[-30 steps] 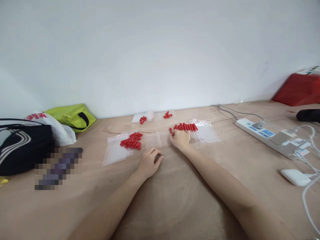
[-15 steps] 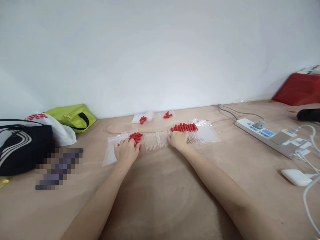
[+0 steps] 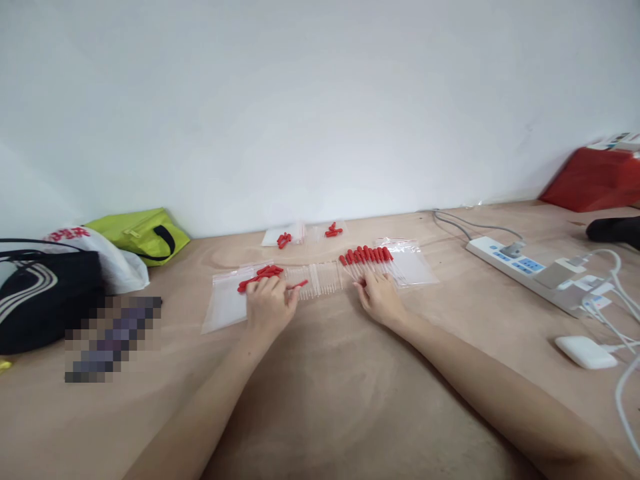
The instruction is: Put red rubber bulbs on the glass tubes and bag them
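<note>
My left hand (image 3: 271, 303) is closed in a pinch on a red rubber bulb (image 3: 300, 285), which sticks out to the right of the thumb. Under and behind its fingers, more loose red bulbs (image 3: 269, 271) lie on a clear zip bag (image 3: 220, 303). Between the hands, several bare glass tubes (image 3: 320, 279) lie side by side. My right hand (image 3: 381, 298) has its fingers curled at the lower end of the leftmost dropper (image 3: 343, 261), whose tube end they hide. That dropper belongs to a row of red-bulbed droppers (image 3: 373, 254) lying partly on another clear bag (image 3: 419, 267).
Two small bags with red bulbs (image 3: 284, 240) lie near the wall. To the right are a white power strip (image 3: 530, 277), a white charger (image 3: 586, 351) and cables. A black bag (image 3: 55, 300) and a green bag (image 3: 145, 233) stand at the left.
My left hand has moved right from the loose bulbs and now carries one bulb. My right hand has shifted right and nearer, uncovering the leftmost dropper's bulb. The view has shifted slightly.
</note>
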`<state>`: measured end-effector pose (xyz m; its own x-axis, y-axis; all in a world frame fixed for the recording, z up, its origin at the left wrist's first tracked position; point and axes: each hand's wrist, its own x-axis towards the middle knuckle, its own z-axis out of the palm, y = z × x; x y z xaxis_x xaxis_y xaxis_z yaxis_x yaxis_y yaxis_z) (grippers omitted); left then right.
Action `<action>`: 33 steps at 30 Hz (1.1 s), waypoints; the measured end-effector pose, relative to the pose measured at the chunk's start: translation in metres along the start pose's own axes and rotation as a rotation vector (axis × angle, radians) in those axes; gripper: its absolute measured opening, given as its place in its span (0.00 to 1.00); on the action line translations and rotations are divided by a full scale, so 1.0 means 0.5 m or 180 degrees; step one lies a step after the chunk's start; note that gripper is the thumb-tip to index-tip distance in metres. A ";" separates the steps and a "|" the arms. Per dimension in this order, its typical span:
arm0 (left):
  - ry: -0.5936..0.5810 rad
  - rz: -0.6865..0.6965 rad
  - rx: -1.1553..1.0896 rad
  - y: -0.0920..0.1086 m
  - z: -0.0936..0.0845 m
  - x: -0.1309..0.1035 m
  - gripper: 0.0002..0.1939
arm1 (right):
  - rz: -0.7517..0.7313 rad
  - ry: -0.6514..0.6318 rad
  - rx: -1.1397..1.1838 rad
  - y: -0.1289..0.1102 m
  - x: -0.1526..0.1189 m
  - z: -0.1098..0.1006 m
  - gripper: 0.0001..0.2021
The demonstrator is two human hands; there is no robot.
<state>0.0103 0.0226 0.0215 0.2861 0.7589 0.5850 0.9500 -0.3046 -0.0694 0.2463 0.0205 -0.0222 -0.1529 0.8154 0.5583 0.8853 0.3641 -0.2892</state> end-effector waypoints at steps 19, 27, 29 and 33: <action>-0.0673 0.0300 -0.1202 0.075 0.041 -0.037 0.05 | -0.1226 -0.0276 0.0307 -0.001 -0.039 -0.015 0.10; -0.0756 0.0299 -0.1493 0.073 0.042 -0.046 0.03 | -0.1253 -0.0430 0.0225 -0.010 -0.039 -0.021 0.11; -0.0760 0.0316 -0.1508 0.073 0.041 -0.045 0.03 | -0.1264 -0.0432 0.0215 -0.010 -0.038 -0.021 0.11; -0.0700 0.0363 -0.1584 0.072 0.041 -0.046 0.03 | -0.1281 -0.0414 0.0247 -0.011 -0.038 -0.021 0.11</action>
<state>0.0406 0.0057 -0.0109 0.4538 0.7912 0.4101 0.7527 -0.5866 0.2989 0.2489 -0.0018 -0.0232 -0.5380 0.6496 0.5372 0.7088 0.6935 -0.1288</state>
